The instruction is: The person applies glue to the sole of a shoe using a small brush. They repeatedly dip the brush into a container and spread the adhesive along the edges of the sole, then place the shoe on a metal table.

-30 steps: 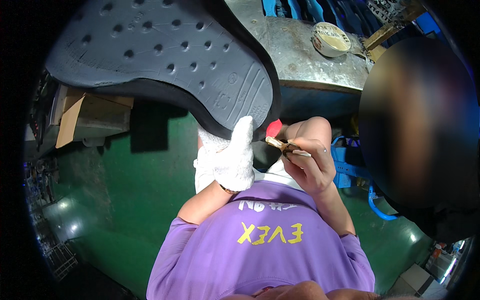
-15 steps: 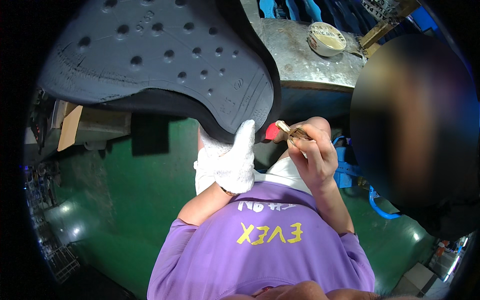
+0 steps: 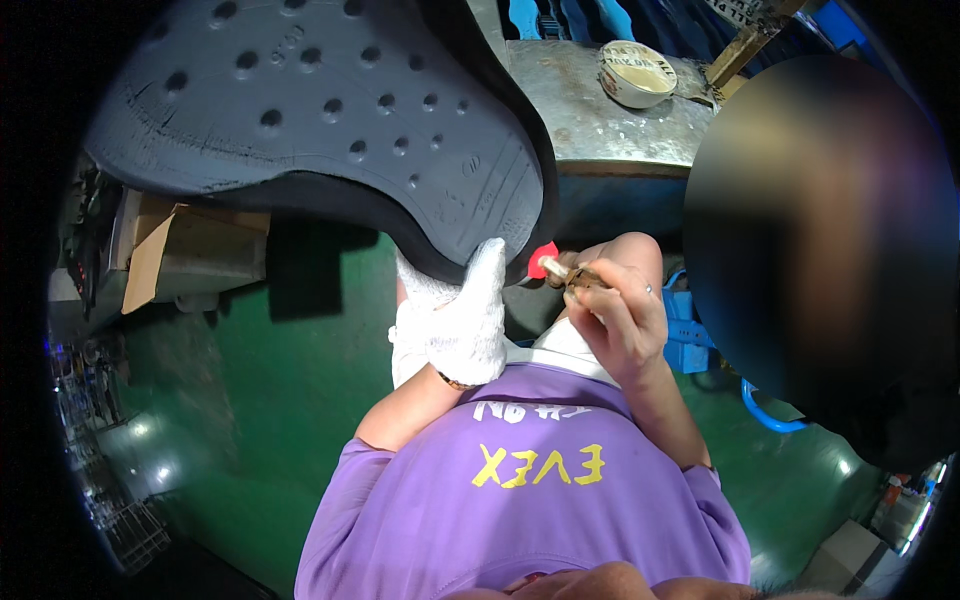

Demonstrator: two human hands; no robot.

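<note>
A big dark grey moulded piece (image 3: 300, 130) with round dimples and a black rim fills the upper left; its curved end narrows toward me. My left hand (image 3: 470, 325), in a white knitted glove, grips that narrow end with the thumb up on the grey face; its other fingers are hidden underneath. My right hand (image 3: 625, 315) is bare and pinches a small tool (image 3: 556, 266) with a pale shaft and a flared red tip. That red tip is at the black rim, just right of my left thumb; I cannot tell whether it touches.
Beyond the piece stands a worn metal table (image 3: 570, 100) bearing a round tub (image 3: 638, 75) of pale stuff. An open cardboard box (image 3: 200, 255) sits at the left. Blue metal parts (image 3: 690, 320) are right of my knee, and a large blurred patch covers the right side.
The red tip has turned to show more of its face and shifted slightly left, as my right hand moved a little left. My left hand keeps its grip.
</note>
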